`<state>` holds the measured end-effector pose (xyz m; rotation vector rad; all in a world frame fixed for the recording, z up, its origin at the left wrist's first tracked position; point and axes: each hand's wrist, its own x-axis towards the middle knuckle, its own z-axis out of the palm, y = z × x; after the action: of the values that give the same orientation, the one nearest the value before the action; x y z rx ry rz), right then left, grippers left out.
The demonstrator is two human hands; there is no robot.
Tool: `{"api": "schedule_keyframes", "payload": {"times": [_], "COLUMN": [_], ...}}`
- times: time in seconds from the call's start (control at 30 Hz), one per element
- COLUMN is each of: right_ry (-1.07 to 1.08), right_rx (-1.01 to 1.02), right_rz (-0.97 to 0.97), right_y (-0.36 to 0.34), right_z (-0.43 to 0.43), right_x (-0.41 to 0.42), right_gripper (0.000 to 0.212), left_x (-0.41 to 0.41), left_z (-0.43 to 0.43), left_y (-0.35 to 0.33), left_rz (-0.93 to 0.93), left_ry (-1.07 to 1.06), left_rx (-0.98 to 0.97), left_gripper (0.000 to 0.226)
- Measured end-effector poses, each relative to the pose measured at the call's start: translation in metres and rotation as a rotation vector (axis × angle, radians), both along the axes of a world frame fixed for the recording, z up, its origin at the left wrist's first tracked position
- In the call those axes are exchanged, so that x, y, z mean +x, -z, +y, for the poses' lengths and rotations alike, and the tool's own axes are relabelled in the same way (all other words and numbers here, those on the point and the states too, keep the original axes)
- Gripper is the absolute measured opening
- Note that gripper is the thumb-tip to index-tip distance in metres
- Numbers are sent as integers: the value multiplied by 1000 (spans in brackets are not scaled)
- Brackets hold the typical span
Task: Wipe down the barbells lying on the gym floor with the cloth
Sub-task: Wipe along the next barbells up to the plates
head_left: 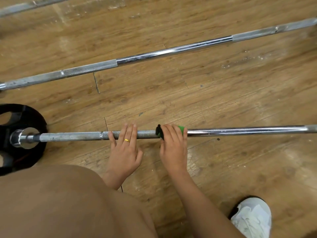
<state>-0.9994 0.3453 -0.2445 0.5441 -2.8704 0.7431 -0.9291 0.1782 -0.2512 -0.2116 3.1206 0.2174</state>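
Observation:
The nearest barbell lies across the wooden floor in front of me, its left end resting on a black weight plate. My left hand rests on its knurled grip with straight fingers laid over the bar. Just to the right, my right hand wraps a green and black cloth around the same bar, fingers curled over it. A second barbell lies farther away, running diagonally. A third bar shows at the top left corner.
My knee in tan fabric fills the lower left. A white shoe stands on the floor at the lower right. Scuffed wooden floor stretches between the bars.

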Motion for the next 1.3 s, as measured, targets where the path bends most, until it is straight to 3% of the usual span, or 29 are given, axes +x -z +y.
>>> {"api": "schedule_keyframes", "payload": {"times": [0.17, 0.4, 0.63, 0.87, 1.1, 1.3], "right_ry": [200, -81, 17, 158, -20, 201], "right_rx": [-63, -8, -43, -70, -56, -90], "right_rz": [-38, -11, -40, -39, -43, -64], "right_y": [-4, 2, -5, -4, -4, -10], "right_z": [0, 12, 0, 17, -1, -1], "right_x": [5, 1, 13, 11, 23, 33], "right_gripper": [49, 58, 52, 59, 54, 52], "left_x": [6, 11, 14, 19, 26, 34], "left_z": [3, 5, 12, 12, 18, 22], "left_y": [1, 5, 10, 9, 9, 8], "left_rz": [23, 16, 37, 48, 50, 22], "left_ry": [-3, 7, -30, -14, -37, -33], "left_rx": [13, -10, -24, -43, -17, -16], "left_gripper": [73, 75, 77, 78, 79, 80]}}
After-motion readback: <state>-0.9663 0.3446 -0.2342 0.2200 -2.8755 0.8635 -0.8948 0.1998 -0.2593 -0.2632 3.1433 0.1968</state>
